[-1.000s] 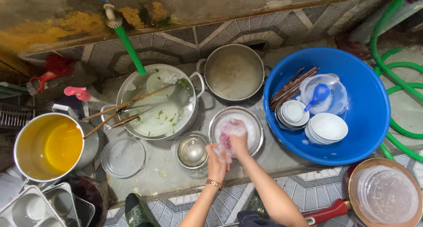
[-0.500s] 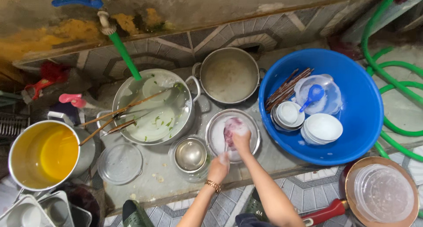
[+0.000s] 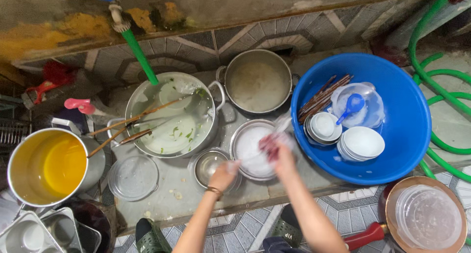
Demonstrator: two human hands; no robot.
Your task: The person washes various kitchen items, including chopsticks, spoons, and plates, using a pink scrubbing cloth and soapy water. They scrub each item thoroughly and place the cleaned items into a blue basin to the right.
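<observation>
My right hand (image 3: 283, 157) is blurred with motion over a foamy steel plate (image 3: 248, 147). It is closed on a reddish scrubber (image 3: 269, 144), and a clear, smeared thing (image 3: 284, 124) shows just beyond its fingers. My left hand (image 3: 223, 175), a bracelet on its wrist, has its fingers curled at the rim of a small steel bowl (image 3: 207, 165). Whether it grips the bowl is unclear. To the right, a big blue basin (image 3: 417, 135) holds white bowls (image 3: 362, 142), chopsticks, a blue spoon and a clear lid.
A pot of murky water with chopsticks (image 3: 171, 118) sits under a green tap hose (image 3: 140, 56), with an empty steel pot (image 3: 257, 86) beside it. A yellow-lined pot (image 3: 44, 167) and a glass lid (image 3: 132, 177) are on the left. A lidded pan (image 3: 427, 218) and a coiled green hose (image 3: 441, 101) are on the right.
Both hands were together on a clear item over the steel plate. Now they have parted: the left dropped to the small bowl, the right swung toward the blue basin.
</observation>
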